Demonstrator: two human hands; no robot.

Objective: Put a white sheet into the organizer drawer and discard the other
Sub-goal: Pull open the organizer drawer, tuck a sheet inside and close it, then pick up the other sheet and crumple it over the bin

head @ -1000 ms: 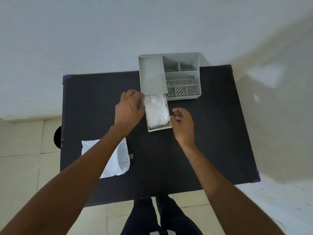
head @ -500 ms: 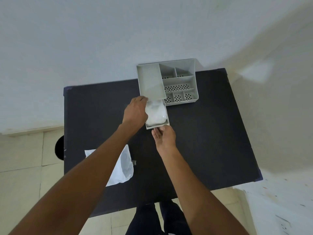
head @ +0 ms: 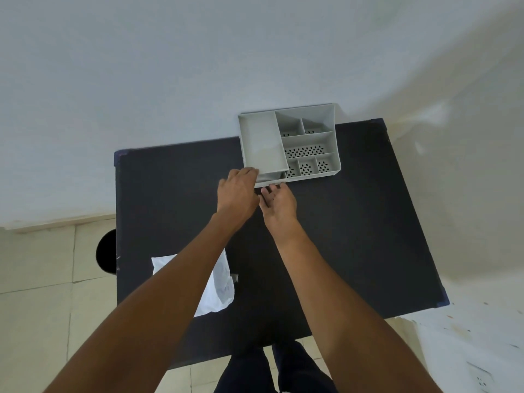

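A grey desk organizer [head: 262, 143] with several perforated compartments stands at the far edge of the black table [head: 354, 236]. Its drawer [head: 270, 180] is pushed almost fully in, with only the front edge showing, and the sheet inside is hidden. My left hand [head: 236, 192] rests against the organizer's left front corner. My right hand [head: 279, 204] presses its fingertips against the drawer front. A second white sheet [head: 218, 287] lies on the near left of the table, partly under my left forearm.
A round black bin [head: 106, 251] stands on the tiled floor just left of the table. A pale wall runs behind the organizer. My legs show below the table's near edge.
The drawer, open with the white sheet visible a second ago, has slid nearly shut. My right hand moved from beside the drawer to its front and pushed it in.
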